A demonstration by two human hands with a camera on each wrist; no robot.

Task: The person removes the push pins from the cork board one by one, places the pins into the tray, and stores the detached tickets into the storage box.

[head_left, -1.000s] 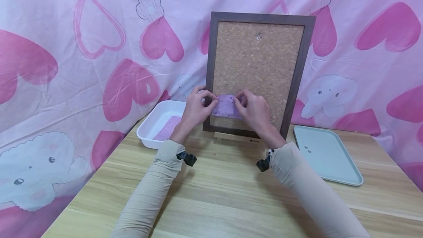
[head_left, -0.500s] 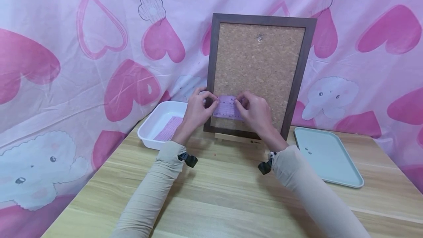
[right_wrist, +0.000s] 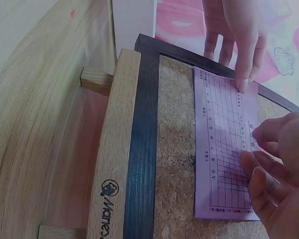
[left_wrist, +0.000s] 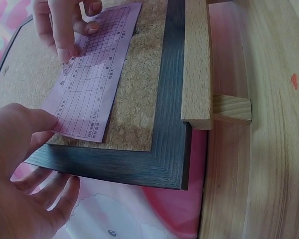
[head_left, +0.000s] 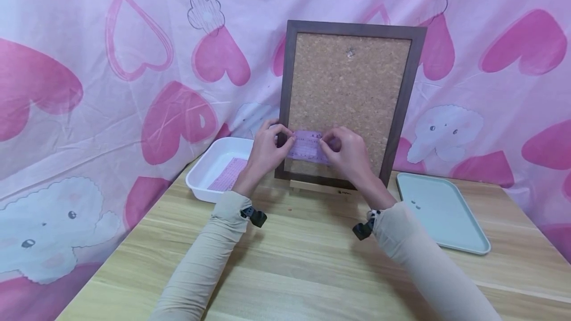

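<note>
A pinkish-purple receipt slip [head_left: 307,146], printed with a ruled grid, lies against the lower part of a framed cork board [head_left: 348,83]. My left hand [head_left: 266,147] pinches the slip's left end between thumb and index finger, its other fingers behind the dark frame in the left wrist view. With curled fingers, my right hand [head_left: 349,150] holds the slip's upper edge farther right. In the right wrist view its thumb and fingertips [right_wrist: 247,160] are at that edge; whether something small is between them cannot be seen. The slip's right end is partly behind this hand.
The board leans on a small wooden easel [right_wrist: 114,149]. A white basin [head_left: 196,182] with another printed slip [head_left: 227,174] stands left. On the right a pale green tray [head_left: 450,217] bears two small dark pieces [head_left: 415,204]. A red speck [left_wrist: 294,81] lies on the wooden table [head_left: 290,271].
My right hand has shifted slightly right and down along the slip's top edge, showing more of the slip. My left hand keeps its grip at the left end. The head view has tilted slightly.
</note>
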